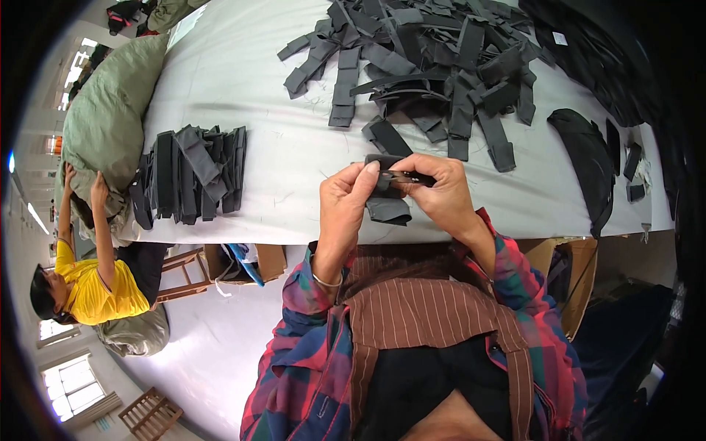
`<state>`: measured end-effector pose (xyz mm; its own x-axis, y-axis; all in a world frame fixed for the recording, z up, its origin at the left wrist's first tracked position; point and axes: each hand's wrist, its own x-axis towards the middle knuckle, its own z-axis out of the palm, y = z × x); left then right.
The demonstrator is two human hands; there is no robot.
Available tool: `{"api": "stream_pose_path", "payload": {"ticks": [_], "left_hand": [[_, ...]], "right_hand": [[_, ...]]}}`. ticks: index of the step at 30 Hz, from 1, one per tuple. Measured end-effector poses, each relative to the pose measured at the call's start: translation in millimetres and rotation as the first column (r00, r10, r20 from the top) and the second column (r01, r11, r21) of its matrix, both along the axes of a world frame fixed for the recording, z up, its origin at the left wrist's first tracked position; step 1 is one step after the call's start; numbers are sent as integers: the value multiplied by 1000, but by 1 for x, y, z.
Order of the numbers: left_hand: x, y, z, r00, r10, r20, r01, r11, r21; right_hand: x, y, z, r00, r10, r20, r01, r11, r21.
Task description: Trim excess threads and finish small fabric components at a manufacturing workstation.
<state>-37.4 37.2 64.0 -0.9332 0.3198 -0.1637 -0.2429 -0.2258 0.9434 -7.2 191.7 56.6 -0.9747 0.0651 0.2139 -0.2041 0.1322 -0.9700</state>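
Note:
Close to the table's near edge, my left hand [343,200] pinches a dark grey fabric strip [389,212] between thumb and fingers. The strip's lower end hangs below my fingers. My right hand [446,192] is closed around small dark thread snips [414,178], whose blades point left and meet the strip by my left thumb. Beyond my hands another grey strip [390,137] lies on the white table [283,169]. A large loose heap of similar strips [419,73] spreads behind it.
Left on the table, grey strips [193,175] are stacked in a row. A green sack [110,110] lies beyond, where a person in yellow [103,288] grips it. Black fabric [585,158] lies at the right. Cardboard boxes [271,261] and a wooden stool [151,413] stand below table height.

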Motion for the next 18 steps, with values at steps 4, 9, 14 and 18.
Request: {"api": "stream_pose_path", "payload": {"ticks": [4, 9, 14, 18], "left_hand": [[0, -7, -7, 965, 101, -242, -168, 946, -276], [9, -5, 10, 900, 87, -428, -306, 826, -474], [13, -5, -2, 739, -42, -673, -477, 673, -565], [19, -6, 3, 700, -128, -702, -517, 587, -623]], "right_hand": [[3, -1, 17, 980, -84, -178, 123, 967, 222], [1, 1, 26, 881, -133, -453, 385, 758, 526], [7, -4, 35, 835, -104, -540, 473, 637, 609], [12, -5, 34, 815, -59, -576, 498, 578, 646]]}}
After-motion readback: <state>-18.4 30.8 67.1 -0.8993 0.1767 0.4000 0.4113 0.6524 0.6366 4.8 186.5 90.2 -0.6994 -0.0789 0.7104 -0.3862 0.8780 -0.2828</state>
